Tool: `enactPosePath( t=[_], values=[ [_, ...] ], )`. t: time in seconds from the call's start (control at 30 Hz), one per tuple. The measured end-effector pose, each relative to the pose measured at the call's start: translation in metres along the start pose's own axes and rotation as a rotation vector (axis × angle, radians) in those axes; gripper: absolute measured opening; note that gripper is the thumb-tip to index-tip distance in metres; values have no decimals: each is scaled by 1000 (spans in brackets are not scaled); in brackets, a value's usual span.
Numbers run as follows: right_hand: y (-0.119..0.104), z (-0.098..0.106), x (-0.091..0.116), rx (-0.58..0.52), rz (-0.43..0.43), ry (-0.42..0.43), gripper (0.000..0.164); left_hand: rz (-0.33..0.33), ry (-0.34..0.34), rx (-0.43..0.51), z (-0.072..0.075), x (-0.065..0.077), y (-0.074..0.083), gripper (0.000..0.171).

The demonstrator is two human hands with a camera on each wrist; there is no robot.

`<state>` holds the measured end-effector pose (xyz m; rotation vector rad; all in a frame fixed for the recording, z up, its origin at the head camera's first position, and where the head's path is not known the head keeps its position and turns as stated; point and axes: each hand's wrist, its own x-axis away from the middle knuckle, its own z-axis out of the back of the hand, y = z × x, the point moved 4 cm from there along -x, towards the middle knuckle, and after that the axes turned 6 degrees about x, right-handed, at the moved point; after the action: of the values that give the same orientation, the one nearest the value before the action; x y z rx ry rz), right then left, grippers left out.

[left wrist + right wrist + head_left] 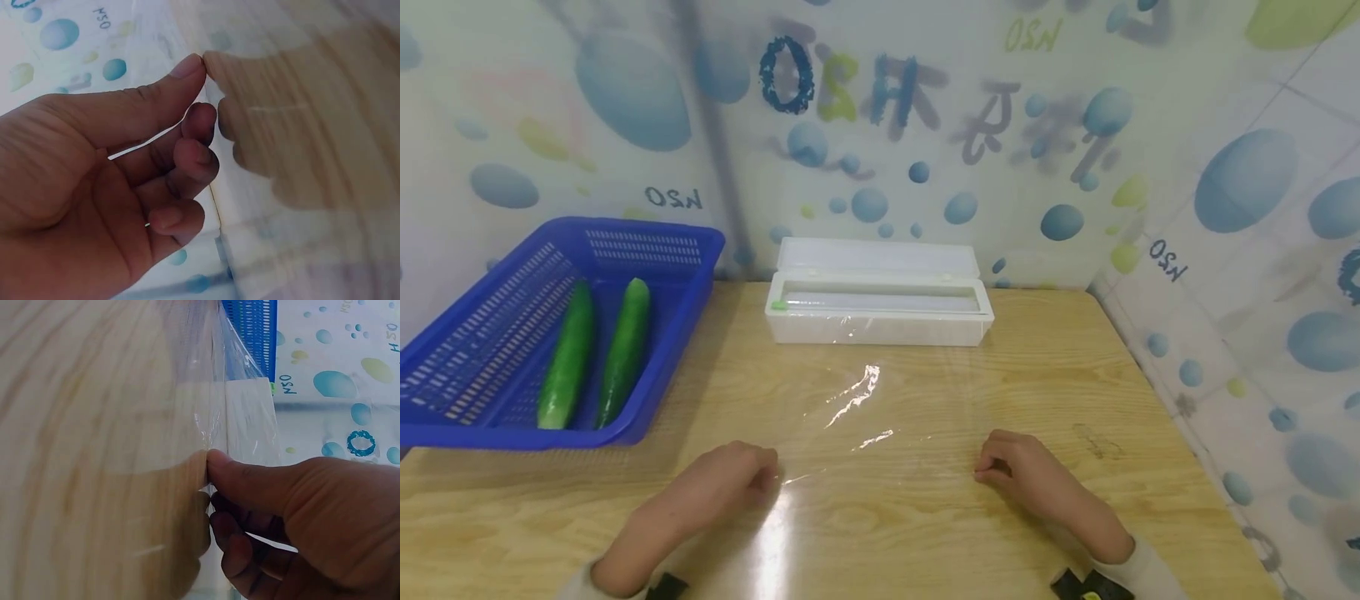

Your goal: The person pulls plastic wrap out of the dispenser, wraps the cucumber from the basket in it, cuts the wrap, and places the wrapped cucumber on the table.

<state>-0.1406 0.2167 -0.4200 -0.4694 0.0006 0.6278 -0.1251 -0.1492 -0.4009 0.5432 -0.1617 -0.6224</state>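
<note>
A sheet of clear plastic wrap (872,408) stretches over the wooden table from a white wrap dispenser (880,331) towards me. My left hand (722,479) pinches the sheet's near left corner, the thumb (187,65) pressed close at the table surface in the left wrist view. At the near right corner, my right hand (1037,479) pinches the film between thumb and finger. Creased film (244,412) runs away from the right thumb in the right wrist view. The dispenser's lid (880,258) stands raised, with the roll (883,302) lying inside.
A blue plastic basket (673,367) stands on the left, holding two green cucumbers, one (568,358) beside the other (625,354). Behind the dispenser and along the right side rise walls (917,208) patterned with bubbles. The wooden table (1075,358) runs up to them.
</note>
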Motion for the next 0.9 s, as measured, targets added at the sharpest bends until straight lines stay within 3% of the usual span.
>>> enactPosePath(
  t=[0.17, 0.3, 0.43, 0.57, 0.67, 0.9],
  values=[
    [-1, 1, 0, -8, 11, 12, 20, 19, 24, 7, 13, 6, -2, 32],
    [0, 1, 0, 2, 16, 17, 21, 44, 77, 13, 36, 11, -4, 27],
    [0, 0, 1, 6, 11, 14, 22, 80, 211, -48, 73, 16, -6, 20],
    [1, 0, 1, -7, 8, 6, 22, 39, 432, -108, 112, 20, -14, 17],
    [1, 0, 1, -12, 9, 5, 22, 74, 556, -126, 136, 25, -26, 14],
    [1, -1, 1, -20, 6, -1, 21, 246, 647, -138, 177, 32, -56, 16]
  ],
)
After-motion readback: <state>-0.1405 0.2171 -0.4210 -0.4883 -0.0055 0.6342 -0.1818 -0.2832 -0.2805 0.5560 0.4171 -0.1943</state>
